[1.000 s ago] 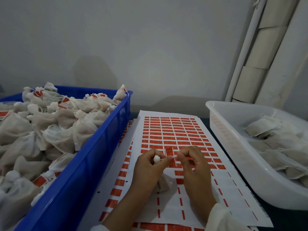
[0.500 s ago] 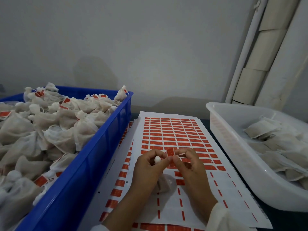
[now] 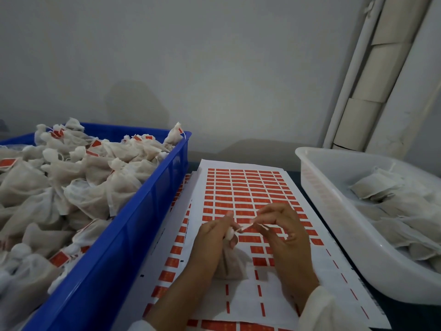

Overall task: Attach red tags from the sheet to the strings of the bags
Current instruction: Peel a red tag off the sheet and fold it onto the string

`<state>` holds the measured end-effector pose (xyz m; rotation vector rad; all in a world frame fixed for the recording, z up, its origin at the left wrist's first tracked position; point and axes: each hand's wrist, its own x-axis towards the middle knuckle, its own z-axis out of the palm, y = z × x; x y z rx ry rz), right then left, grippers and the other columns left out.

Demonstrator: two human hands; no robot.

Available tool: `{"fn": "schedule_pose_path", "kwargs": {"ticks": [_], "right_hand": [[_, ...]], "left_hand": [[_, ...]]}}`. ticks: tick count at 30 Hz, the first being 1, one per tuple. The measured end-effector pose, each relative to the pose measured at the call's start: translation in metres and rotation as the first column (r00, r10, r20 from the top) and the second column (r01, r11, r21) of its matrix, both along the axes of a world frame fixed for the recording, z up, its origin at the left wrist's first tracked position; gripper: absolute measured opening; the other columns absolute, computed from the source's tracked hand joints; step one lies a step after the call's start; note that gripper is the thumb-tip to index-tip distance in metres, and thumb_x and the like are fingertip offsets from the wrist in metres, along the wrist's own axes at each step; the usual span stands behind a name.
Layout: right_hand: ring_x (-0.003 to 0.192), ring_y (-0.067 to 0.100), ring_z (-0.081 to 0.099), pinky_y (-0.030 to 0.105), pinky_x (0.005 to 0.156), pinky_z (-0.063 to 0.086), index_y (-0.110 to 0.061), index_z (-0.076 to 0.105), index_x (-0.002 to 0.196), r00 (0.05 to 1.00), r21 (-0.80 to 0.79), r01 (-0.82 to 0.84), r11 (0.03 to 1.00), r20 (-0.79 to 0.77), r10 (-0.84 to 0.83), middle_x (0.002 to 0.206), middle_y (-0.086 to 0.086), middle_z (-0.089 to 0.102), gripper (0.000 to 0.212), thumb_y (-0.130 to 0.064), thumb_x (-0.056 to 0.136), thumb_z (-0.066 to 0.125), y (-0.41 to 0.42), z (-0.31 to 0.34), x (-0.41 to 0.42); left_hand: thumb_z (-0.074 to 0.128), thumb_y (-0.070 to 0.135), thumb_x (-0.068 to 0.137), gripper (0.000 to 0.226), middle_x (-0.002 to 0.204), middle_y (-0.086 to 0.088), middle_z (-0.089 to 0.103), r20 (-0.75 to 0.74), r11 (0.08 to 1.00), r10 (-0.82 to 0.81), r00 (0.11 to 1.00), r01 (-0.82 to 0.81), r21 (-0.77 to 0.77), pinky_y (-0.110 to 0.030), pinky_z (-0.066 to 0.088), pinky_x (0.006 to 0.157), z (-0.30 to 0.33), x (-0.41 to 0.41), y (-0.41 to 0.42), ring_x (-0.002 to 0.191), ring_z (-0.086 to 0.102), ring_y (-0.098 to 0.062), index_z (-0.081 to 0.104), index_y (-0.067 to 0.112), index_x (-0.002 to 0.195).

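A white sheet with rows of red tags lies on the table between two crates. Over its near half, my left hand grips the gathered neck of a small white cloth bag, whose body rests on the sheet. My right hand pinches a thin pale strip, seemingly the bag's string with a tag, just right of the bag's neck. The strip runs between the two hands. Whether the tag is stuck to the string cannot be told.
A blue crate at the left is heaped with white bags, several bearing red tags. A white tub at the right holds flat pale bags. More tag sheets lie under the top one. A wall with a pipe stands behind.
The upright red tag between my fingertips now shows only as a thin pale strip. My right hand has opened out slightly and drawn a little to the right; the bag stays put.
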<state>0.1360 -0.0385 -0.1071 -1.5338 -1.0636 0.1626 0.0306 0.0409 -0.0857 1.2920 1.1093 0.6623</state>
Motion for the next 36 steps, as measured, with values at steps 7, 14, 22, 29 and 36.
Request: {"fn": "schedule_pose_path", "kwargs": {"ticks": [7, 14, 22, 29, 36], "right_hand": [[0.096, 0.005, 0.056, -0.001, 0.093, 0.031, -0.033, 0.060, 0.084, 0.958, 0.134, -0.021, 0.991, 0.287, -0.019, 0.105, -0.020, 0.054, 0.022, -0.012, 0.079, 0.063, -0.002, 0.008, 0.006], [0.103, 0.003, 0.051, 0.009, 0.096, 0.033, -0.031, 0.061, 0.087, 0.979, 0.052, -0.003, 0.999, 0.203, -0.008, 0.111, -0.015, 0.054, 0.012, -0.022, 0.081, 0.065, -0.001, 0.003, 0.005], [0.103, 0.000, 0.050, 0.016, 0.095, 0.038, -0.027, 0.052, 0.108, 0.972, 0.035, 0.026, 0.999, 0.231, -0.033, 0.114, -0.021, 0.049, 0.034, -0.035, 0.077, 0.061, 0.001, 0.003, 0.007], [0.093, 0.003, 0.051, 0.019, 0.092, 0.036, -0.044, 0.048, 0.081, 0.958, 0.059, -0.014, 0.998, 0.286, -0.003, 0.103, -0.027, 0.044, 0.004, -0.043, 0.081, 0.052, 0.001, 0.001, 0.006], [0.097, 0.007, 0.053, 0.022, 0.092, 0.039, -0.048, 0.051, 0.083, 0.929, 0.049, -0.054, 0.997, 0.368, 0.033, 0.101, -0.025, 0.050, 0.024, -0.026, 0.081, 0.062, 0.001, 0.000, 0.012]], "left_hand": [[0.063, 0.035, 0.083, 0.015, 0.074, 0.007, 0.067, 0.193, 0.991, -0.128, 0.973, 0.132, -0.011, -0.023, 0.048, 0.068, -0.009, -0.014, -0.001, 0.072, 0.058, -0.012, 0.068, 0.021, 0.079], [0.068, 0.031, 0.080, 0.010, 0.079, 0.006, 0.069, 0.190, 0.991, -0.137, 0.972, 0.134, 0.028, -0.016, 0.046, 0.053, -0.007, -0.014, -0.005, 0.070, 0.058, -0.015, 0.070, 0.022, 0.083], [0.061, 0.026, 0.087, 0.005, 0.086, 0.010, 0.064, 0.201, 0.992, -0.078, 0.977, 0.055, 0.117, -0.015, 0.046, 0.064, -0.011, -0.012, -0.003, 0.085, 0.058, -0.017, 0.064, 0.026, 0.083], [0.065, 0.021, 0.085, 0.007, 0.073, 0.013, 0.065, 0.164, 0.976, -0.094, 0.982, 0.059, 0.209, -0.005, 0.043, 0.049, -0.015, -0.009, -0.001, 0.066, 0.060, -0.010, 0.065, 0.026, 0.080], [0.067, 0.017, 0.083, 0.008, 0.079, 0.011, 0.065, 0.131, 0.949, -0.090, 0.987, 0.045, 0.313, -0.005, 0.045, 0.056, -0.018, -0.008, 0.003, 0.074, 0.062, -0.011, 0.065, 0.025, 0.080]]}}
